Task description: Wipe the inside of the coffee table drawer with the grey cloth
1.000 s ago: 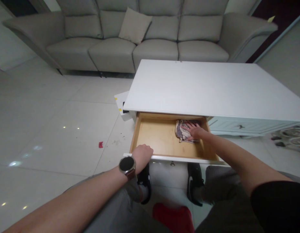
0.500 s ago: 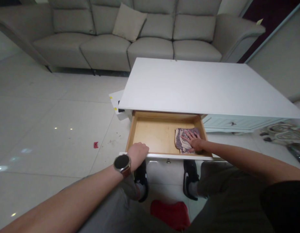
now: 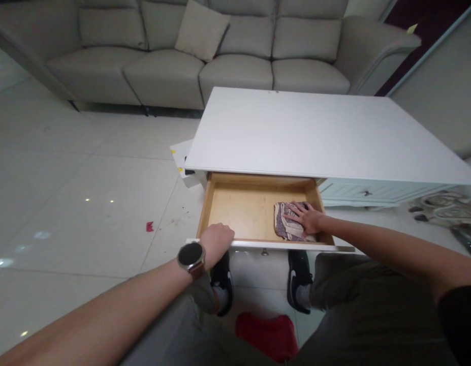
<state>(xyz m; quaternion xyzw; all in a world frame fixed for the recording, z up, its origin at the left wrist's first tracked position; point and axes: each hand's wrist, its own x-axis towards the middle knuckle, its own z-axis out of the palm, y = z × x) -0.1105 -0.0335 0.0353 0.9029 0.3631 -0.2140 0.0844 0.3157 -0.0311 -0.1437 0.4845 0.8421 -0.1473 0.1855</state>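
Note:
A wooden drawer (image 3: 239, 208) stands pulled out of the white coffee table (image 3: 315, 132). My left hand (image 3: 217, 239), with a watch (image 3: 191, 255) on its wrist, is closed over the left part of the drawer's white front edge; its fingertips are hidden. In the drawer's right front corner lies a folded purple and cream patterned cloth (image 3: 283, 223). Spread flat on top of that cloth is my right hand (image 3: 307, 218), fingers apart and pointing left. A small round knob (image 3: 264, 252) shows on the drawer front between my hands.
Behind the table runs a grey sofa (image 3: 235, 76) with a cushion (image 3: 202, 30). A white box (image 3: 182, 152) sits on the floor by the table's left end. Below me are my black shoes (image 3: 299, 279) and a red object (image 3: 266, 335). A red scrap (image 3: 150, 226) lies on the tiles.
My right hand has shifted slightly across the cloth, toward the right, with its fingers still spread. The left hand and the drawer stay in place.

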